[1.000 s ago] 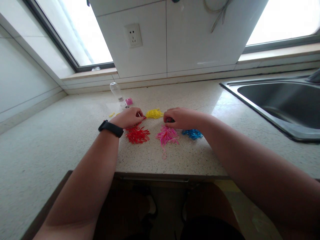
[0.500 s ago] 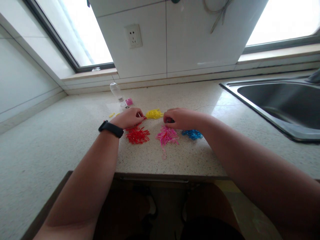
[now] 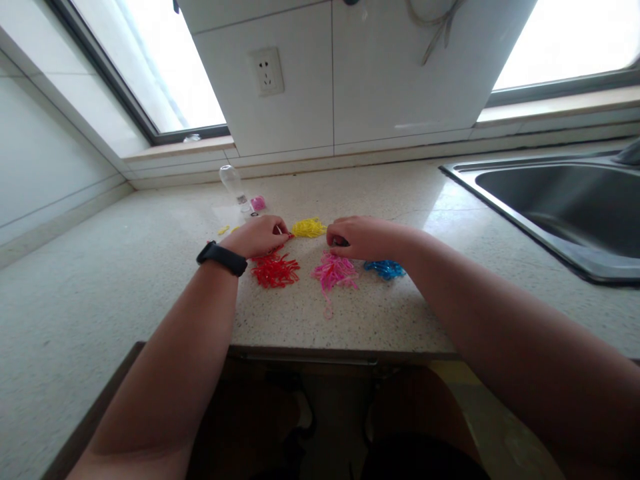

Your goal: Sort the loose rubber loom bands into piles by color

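Note:
On the counter lie piles of thin, shiny, colored strands: a red pile (image 3: 276, 271), a pink pile (image 3: 335, 271), a blue pile (image 3: 385, 269) and a yellow pile (image 3: 309, 228). My left hand (image 3: 263, 237) is at the yellow pile's left end, above the red pile, with thumb and fingertips pinched together; a bit of red shows at the tips, too small to name. My right hand (image 3: 353, 237) is curled at the yellow pile's right end, over the top of the pink pile. Its fingers are closed, and what they hold is hidden.
A clear plastic bottle (image 3: 233, 185) lies behind my left hand, beside a small pink bundle (image 3: 258, 203). Small yellow pieces (image 3: 223, 230) lie left of my hand. A steel sink (image 3: 550, 207) is set into the counter at the right; a tiled wall with a socket (image 3: 267, 71) stands behind.

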`<action>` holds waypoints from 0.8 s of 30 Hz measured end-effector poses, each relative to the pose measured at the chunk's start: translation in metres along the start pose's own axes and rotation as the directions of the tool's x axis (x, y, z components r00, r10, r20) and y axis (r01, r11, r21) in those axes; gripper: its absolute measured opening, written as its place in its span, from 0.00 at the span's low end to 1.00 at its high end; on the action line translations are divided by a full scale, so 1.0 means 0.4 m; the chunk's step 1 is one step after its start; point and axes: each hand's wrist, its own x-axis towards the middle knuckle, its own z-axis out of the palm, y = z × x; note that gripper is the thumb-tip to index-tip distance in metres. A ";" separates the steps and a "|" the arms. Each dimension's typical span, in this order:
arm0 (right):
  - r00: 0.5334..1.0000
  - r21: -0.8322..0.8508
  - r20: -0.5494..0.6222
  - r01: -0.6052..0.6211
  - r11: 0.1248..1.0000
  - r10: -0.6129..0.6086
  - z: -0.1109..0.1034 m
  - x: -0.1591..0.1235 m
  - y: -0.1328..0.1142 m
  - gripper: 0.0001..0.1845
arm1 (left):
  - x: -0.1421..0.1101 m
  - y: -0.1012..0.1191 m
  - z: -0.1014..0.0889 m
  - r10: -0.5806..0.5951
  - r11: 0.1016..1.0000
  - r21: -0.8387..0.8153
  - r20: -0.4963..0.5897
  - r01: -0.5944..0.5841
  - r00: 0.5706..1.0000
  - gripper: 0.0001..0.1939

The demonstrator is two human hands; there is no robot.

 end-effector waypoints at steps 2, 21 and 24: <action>1.000 0.000 0.000 0.003 1.000 -0.003 0.000 -0.001 0.000 0.10 | -0.001 0.001 0.000 0.008 1.000 0.004 0.001 -0.008 1.000 0.16; 1.000 -0.010 -0.003 -0.001 1.000 0.001 0.000 -0.002 -0.001 0.10 | -0.007 0.015 -0.003 0.003 1.000 -0.009 0.012 -0.003 1.000 0.16; 1.000 -0.016 0.002 -0.008 1.000 0.008 -0.002 -0.003 -0.005 0.10 | -0.007 0.016 -0.004 0.008 1.000 -0.012 0.010 -0.008 1.000 0.17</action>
